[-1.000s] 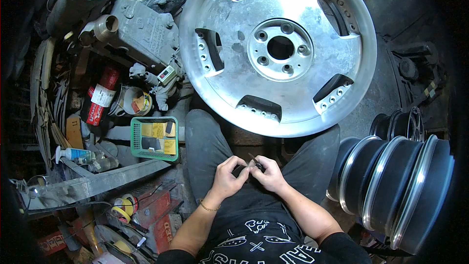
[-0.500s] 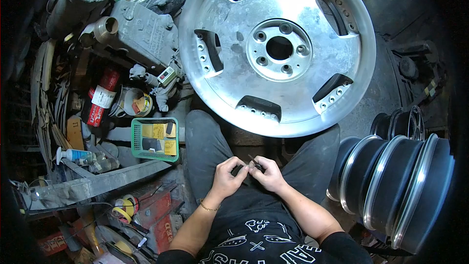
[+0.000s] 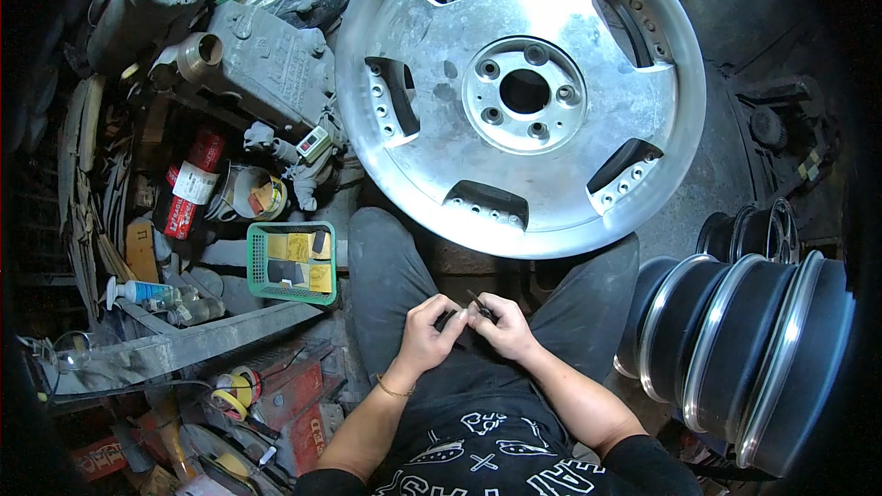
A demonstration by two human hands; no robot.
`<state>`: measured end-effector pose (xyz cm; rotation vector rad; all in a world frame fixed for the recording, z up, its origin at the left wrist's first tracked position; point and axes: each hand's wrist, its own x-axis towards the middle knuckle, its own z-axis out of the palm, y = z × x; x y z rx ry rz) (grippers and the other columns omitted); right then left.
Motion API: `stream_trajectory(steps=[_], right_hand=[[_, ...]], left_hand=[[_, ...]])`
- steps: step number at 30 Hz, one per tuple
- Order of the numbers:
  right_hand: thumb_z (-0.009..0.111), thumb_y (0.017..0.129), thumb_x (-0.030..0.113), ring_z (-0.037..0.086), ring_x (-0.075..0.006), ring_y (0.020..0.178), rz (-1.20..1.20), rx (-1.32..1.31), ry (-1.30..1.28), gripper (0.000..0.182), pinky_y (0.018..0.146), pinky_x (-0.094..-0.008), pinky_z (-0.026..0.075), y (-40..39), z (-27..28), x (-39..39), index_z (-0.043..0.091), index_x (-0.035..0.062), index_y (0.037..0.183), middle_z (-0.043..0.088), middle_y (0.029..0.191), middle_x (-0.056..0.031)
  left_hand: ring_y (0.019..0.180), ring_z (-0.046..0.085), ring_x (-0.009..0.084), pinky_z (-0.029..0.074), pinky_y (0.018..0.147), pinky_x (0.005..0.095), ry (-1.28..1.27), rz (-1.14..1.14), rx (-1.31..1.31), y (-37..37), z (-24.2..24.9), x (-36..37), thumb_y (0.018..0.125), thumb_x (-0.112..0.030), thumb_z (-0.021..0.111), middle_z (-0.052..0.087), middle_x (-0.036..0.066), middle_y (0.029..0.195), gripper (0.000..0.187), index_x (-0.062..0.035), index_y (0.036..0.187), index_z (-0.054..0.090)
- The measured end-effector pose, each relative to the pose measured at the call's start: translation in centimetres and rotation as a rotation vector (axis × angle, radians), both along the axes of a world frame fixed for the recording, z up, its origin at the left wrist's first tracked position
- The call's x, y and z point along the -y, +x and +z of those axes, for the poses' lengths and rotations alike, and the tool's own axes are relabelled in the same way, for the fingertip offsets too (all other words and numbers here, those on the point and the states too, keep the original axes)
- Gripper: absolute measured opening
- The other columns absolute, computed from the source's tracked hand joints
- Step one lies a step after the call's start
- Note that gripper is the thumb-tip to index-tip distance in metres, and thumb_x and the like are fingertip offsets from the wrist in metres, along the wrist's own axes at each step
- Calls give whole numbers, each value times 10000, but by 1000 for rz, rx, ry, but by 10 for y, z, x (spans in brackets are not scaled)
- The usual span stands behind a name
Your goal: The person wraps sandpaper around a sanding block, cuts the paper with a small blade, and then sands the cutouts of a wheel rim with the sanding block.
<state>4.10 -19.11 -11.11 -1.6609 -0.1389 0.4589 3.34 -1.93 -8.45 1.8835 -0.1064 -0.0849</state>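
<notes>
Above my lap, my two hands meet with their fingertips close together. My left hand [image 3: 428, 330] is closed, pinching a small dark piece [image 3: 446, 319] that shows between thumb and fingers. Closed as well, my right hand [image 3: 503, 328] grips a thin dark piece [image 3: 475, 298] whose narrow end sticks up past the fingers. The fingers hide most of both pieces, and I cannot tell their kind. Just beyond my knees a large silver wheel rim [image 3: 441, 156] lies face up, with five lug holes around its centre bore.
A green basket [image 3: 253, 262] with yellow and dark sanding sheets [image 3: 299, 246] sits left of my leg. Several wheel barrels [image 3: 735, 349] stand at the right. A grey motor housing [image 3: 266, 60], a spray bottle [image 3: 142, 292] and a red-and-white roll [image 3: 195, 182] crowd the left side.
</notes>
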Motion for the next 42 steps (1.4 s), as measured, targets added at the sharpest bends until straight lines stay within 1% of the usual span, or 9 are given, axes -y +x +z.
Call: stream_trajectory(steps=[5, 10, 17, 23, 28, 32, 34, 37, 42], right_hand=[[663, 830, 151, 525, -141, 637, 5, 18, 24, 196, 586, -312, 438, -1, -5, 0, 587, -29, 826, 560, 692, -113], [664, 835, 148, 528, -164, 623, 11, 40, -40, 206, 588, -322, 439, -2, -8, 2, 573, -34, 808, 549, 686, -124], [647, 830, 137, 538, -179, 611, -12, 58, -2, 192, 578, -332, 437, -1, -7, 0, 568, -34, 795, 552, 686, -138], [647, 836, 136, 536, -176, 612, -2, 38, -29, 193, 583, -334, 439, -1, -7, 0, 569, -33, 787, 549, 674, -136], [655, 853, 146, 540, -171, 623, -23, 9, 5, 206, 593, -331, 440, 0, -3, -1, 573, -30, 785, 563, 680, -120], [659, 860, 149, 560, -174, 648, -13, 14, 34, 201, 613, -330, 450, 0, -5, 2, 587, -29, 798, 585, 704, -114], [661, 855, 142, 577, -175, 671, -12, 13, 59, 180, 630, -327, 461, -1, -5, 1, 604, -26, 823, 600, 727, -117], [662, 854, 138, 587, -177, 683, -4, 35, 36, 171, 643, -326, 468, -1, -4, 1, 613, -25, 844, 606, 735, -121], [650, 832, 131, 562, -163, 650, -8, 39, 1, 162, 608, -320, 453, -1, -5, 0, 607, -25, 844, 591, 722, -115]], left_hand=[[647, 600, 283, 465, 605, 361, -3, 12, -29, 0, 0, 1, 857, -47, 637, 599, 148, 725, 110, 28, 784, 601], [635, 600, 276, 457, 585, 342, 95, -48, 204, -1, -4, 4, 841, -27, 642, 608, 143, 710, 84, 31, 783, 623], [652, 605, 282, 463, 590, 352, 63, -35, 93, 0, -3, 3, 832, -3, 639, 618, 137, 733, 53, 23, 786, 634], [660, 604, 299, 465, 608, 360, 178, -69, 238, -2, -4, 4, 848, -15, 628, 621, 148, 745, 69, 26, 792, 630], [689, 628, 284, 482, 639, 350, 92, 30, 25, 0, -2, 6, 867, -62, 632, 635, 149, 761, 103, 24, 812, 622], [711, 647, 249, 489, 657, 328, 50, 53, 39, 2, -1, 8, 868, -78, 642, 649, 141, 773, 111, 21, 825, 616], [719, 654, 221, 490, 664, 316, 38, 70, -60, 2, 4, 6, 866, -80, 648, 658, 135, 775, 109, 18, 833, 612], [706, 657, 271, 497, 647, 345, 30, 28, -40, 1, 1, 2, 855, -65, 651, 637, 150, 759, 110, 21, 825, 592], [701, 648, 255, 490, 645, 335, 21, -2, -34, 0, -1, 1, 852, -59, 656, 637, 142, 756, 107, 22, 817, 594]])
